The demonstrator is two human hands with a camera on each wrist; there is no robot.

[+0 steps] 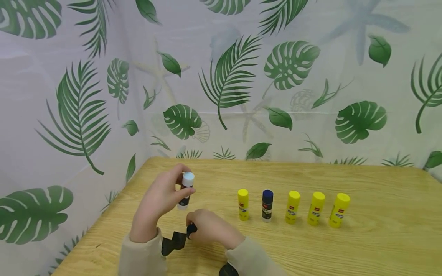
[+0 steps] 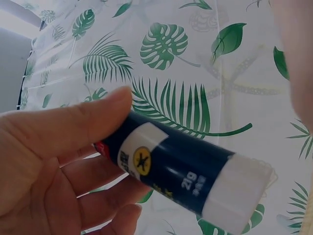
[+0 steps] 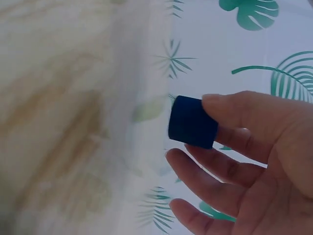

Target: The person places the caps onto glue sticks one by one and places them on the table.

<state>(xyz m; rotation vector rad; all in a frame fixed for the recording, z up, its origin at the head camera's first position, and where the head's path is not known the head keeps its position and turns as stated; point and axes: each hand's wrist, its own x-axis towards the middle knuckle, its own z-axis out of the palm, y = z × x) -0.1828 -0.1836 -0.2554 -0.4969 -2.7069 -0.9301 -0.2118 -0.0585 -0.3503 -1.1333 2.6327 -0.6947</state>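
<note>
A dark blue glue stick (image 1: 187, 187) is held upright by my left hand (image 1: 161, 196), thumb on one side and fingers behind. Its cap is off, and a pale white top shows in the head view. The left wrist view has the label of the glue stick (image 2: 166, 161), marked 21g, and a white end pointing away from the palm. Lower and to the right, my right hand (image 1: 212, 229) pinches a dark blue cap (image 3: 193, 122) between thumb and fingers. The cap is apart from the stick.
On the wooden table (image 1: 386, 199), to the right, stands a row of glue sticks: a yellow one (image 1: 243, 205), a dark blue one (image 1: 267, 206), then three yellow ones (image 1: 292, 207). A leaf-patterned sheet (image 1: 310, 126) hangs behind the table and along its left side.
</note>
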